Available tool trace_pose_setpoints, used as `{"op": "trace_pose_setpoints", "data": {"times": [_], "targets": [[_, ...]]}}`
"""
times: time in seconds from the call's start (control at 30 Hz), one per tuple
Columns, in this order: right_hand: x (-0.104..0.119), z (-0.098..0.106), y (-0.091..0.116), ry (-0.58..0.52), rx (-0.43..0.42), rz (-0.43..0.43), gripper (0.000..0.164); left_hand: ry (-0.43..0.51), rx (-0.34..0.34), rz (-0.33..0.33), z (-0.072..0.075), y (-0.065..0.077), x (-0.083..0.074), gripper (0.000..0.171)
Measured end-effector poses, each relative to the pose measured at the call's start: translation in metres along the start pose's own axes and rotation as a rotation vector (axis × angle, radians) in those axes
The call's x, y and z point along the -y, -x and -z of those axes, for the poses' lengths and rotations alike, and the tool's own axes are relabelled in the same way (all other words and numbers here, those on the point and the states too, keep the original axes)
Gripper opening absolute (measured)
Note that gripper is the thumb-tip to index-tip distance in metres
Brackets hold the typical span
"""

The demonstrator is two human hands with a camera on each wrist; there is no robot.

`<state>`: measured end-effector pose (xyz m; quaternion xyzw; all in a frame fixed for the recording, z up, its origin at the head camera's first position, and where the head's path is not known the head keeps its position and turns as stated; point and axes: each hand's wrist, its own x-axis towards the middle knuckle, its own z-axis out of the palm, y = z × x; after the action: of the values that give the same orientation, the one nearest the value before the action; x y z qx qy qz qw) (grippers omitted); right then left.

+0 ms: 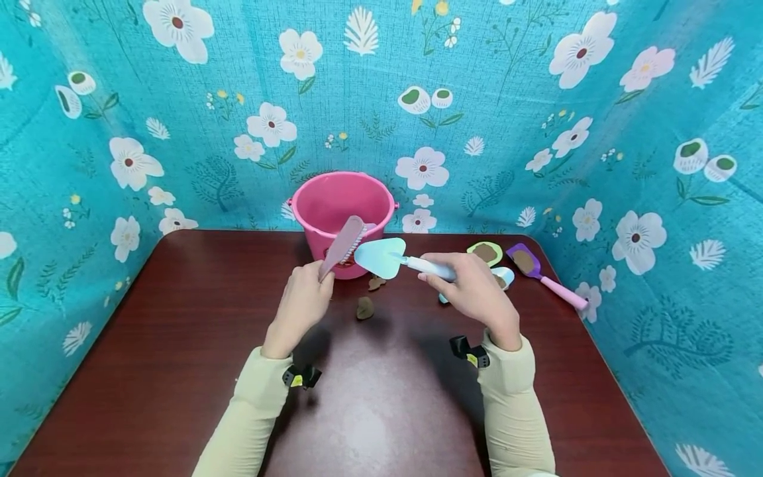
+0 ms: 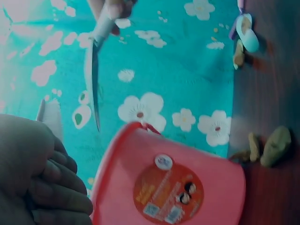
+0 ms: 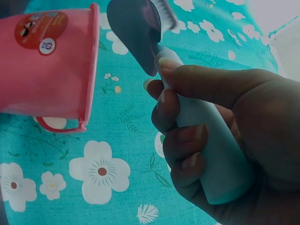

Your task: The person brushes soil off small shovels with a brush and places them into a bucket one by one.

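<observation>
My left hand (image 1: 301, 301) grips a pinkish-grey brush (image 1: 344, 245) with white bristles, its head raised in front of the pink bucket (image 1: 311, 228). In my right hand (image 1: 477, 288) is a small garden trowel with a pale blue blade (image 1: 381, 257); the right wrist view shows the fingers and thumb wrapped round its pale handle (image 3: 213, 150). The bristles face the trowel blade, close to it in the head view; whether they touch I cannot tell. Only the brush's tip (image 2: 50, 117) shows past the left hand in the left wrist view.
Brown lumps (image 1: 365, 308) lie on the dark red table (image 1: 179, 344) by the bucket. At the back right are a green-rimmed scoop (image 1: 496, 258) and a purple shovel (image 1: 524, 260) with a pink handle, both holding brown material, plus a white-and-blue tool (image 1: 505, 275). Flowered teal cloth (image 1: 369, 132) hangs behind.
</observation>
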<state>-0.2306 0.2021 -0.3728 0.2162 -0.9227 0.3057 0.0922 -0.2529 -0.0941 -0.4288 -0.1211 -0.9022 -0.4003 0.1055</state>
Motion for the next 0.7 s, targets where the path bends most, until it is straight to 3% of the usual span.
{"op": "trace_pose_setpoints", "data": {"times": [0.17, 0.3, 0.47, 0.7], "targets": [[0.002, -0.005, -0.002, -0.008, 0.02, 0.019, 0.022, -0.021, 0.069, -0.048, -0.011, 0.006, -0.012, 0.027], [0.003, -0.004, -0.001, 0.017, 0.009, 0.018, 0.022, -0.07, 0.122, -0.032, -0.022, 0.006, -0.012, 0.024], [0.0, 0.0, 0.003, 0.049, -0.017, 0.006, 0.021, -0.134, 0.095, 0.02, -0.025, -0.001, 0.004, 0.024], [-0.003, 0.007, 0.006, 0.018, -0.06, -0.018, 0.029, -0.163, 0.053, 0.06, -0.013, -0.008, 0.017, 0.027]]}}
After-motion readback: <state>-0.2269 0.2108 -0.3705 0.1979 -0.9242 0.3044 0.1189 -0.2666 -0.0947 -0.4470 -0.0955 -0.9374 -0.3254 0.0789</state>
